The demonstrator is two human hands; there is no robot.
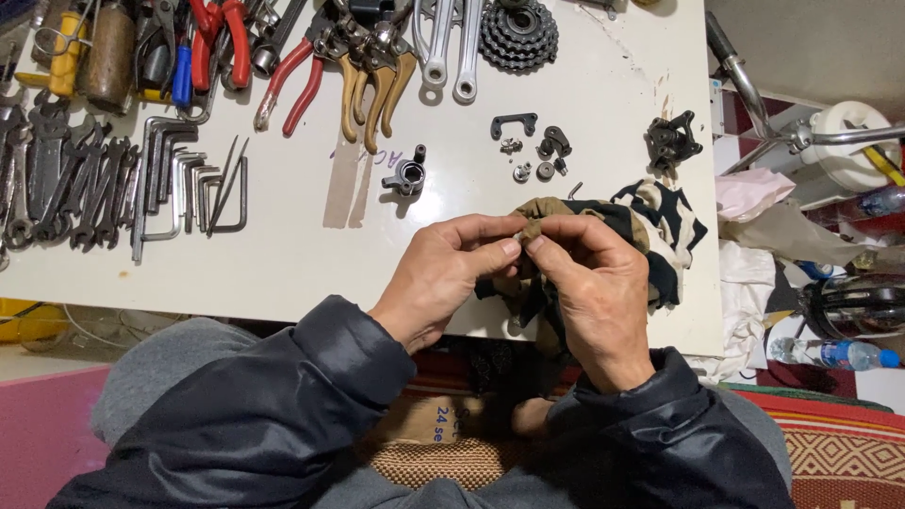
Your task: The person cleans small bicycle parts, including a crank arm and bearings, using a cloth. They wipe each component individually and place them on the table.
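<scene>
My left hand [443, 273] and my right hand [594, 292] meet over the near edge of the white table [584, 104]. Both pinch a bunched fold of a patterned rag [665, 226], black, tan and white, between thumbs and fingertips. Whatever lies inside the fold is hidden by the cloth. The rest of the rag trails over the table edge to the right and below my right hand.
Small dark bicycle parts [537, 146] and a grey fitting [407, 174] lie just beyond my hands. Hex keys [184, 179], spanners [66, 184], pliers [287, 80], brake levers [377, 80] and a sprocket cluster [518, 33] fill the far side. A bicycle handlebar [754, 94] and bottles [830, 353] stand right.
</scene>
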